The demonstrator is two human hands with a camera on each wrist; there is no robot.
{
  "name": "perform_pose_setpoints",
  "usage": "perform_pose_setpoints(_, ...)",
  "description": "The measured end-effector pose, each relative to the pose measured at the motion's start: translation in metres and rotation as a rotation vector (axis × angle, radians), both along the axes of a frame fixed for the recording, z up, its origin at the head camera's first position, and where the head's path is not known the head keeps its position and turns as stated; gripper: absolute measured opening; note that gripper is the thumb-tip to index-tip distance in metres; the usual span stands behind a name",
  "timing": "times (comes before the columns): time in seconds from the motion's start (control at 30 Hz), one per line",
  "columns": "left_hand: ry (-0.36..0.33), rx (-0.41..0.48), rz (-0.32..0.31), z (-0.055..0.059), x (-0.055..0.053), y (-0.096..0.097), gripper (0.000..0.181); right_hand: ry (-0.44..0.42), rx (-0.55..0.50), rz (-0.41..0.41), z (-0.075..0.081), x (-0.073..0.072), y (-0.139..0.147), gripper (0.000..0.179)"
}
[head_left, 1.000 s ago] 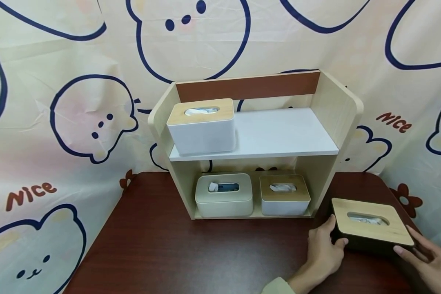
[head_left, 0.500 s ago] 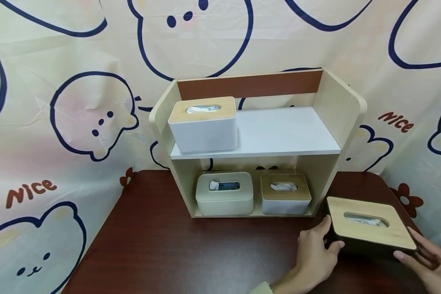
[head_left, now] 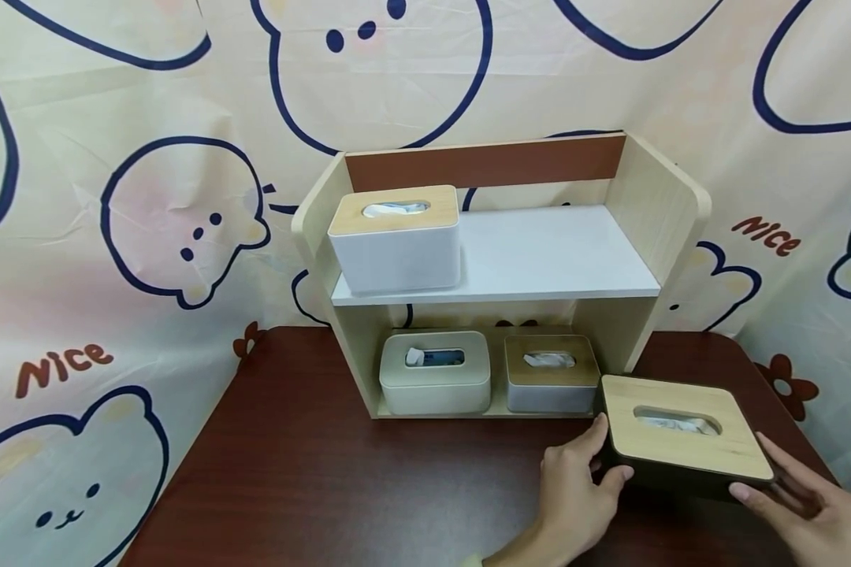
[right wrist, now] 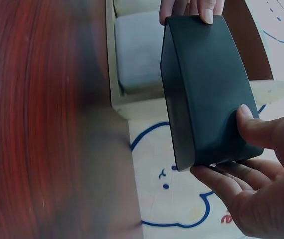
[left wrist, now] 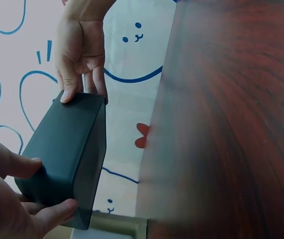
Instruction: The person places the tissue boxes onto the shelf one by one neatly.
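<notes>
A dark tissue box (head_left: 688, 429) with a pale wooden lid is gripped at both ends, at the right side of the desk. My left hand (head_left: 574, 492) holds its left end, the thumb on the front side and fingers around the corner. At the opposite end my right hand (head_left: 815, 504) grips it the same way, thumb in front. Both wrist views show the box's dark front side (left wrist: 57, 137) and its underside (right wrist: 176, 109), raised over the desk. White tissue shows in the lid's slot.
A two-tier shelf (head_left: 560, 252) stands behind. A white tissue box with wooden lid (head_left: 397, 256) sits upper left. Below are a cream tissue box (head_left: 436, 394) and a smaller white one with wooden lid (head_left: 549, 398). The dark red desk (head_left: 369, 488) extends in front.
Both hands have carried the dark tissue box leftward, toward the shelf's lower right corner. It now overlaps that corner in the head view. The grip looks the same.
</notes>
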State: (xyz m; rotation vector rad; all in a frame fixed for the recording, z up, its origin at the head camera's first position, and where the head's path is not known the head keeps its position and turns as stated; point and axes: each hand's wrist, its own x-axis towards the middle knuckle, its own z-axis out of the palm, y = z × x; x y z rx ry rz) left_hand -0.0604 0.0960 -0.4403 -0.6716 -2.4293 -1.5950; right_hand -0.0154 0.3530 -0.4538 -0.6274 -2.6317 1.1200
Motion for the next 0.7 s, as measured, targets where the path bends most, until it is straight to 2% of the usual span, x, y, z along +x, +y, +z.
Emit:
perform_pose_setpoints(0.17, -0.035, 0.038, -0.012, 0.004, -0.001, -0.016, 0.062, -0.008, 0.060, 0.037, 0.008, -0.005, -0.015, 0.086)
perform_pose_setpoints(0.43, -0.094, 0.103, -0.003, 0.009, -0.006, -0.043, 0.063, 0.001, 0.080, 0.100, 0.021, -0.012, -0.038, 0.087)
perform_pose_setpoints(0.53, -0.107, 0.141, -0.004, 0.010, -0.006, -0.054, 0.064, 0.006, 0.079, 0.135, 0.024, -0.014, -0.045, 0.088)
perform_pose_setpoints(0.7, -0.121, 0.173, 0.031, 0.012, -0.006, -0.073, 0.065, 0.015, 0.035, 0.180, 0.030, -0.021, -0.063, 0.088)
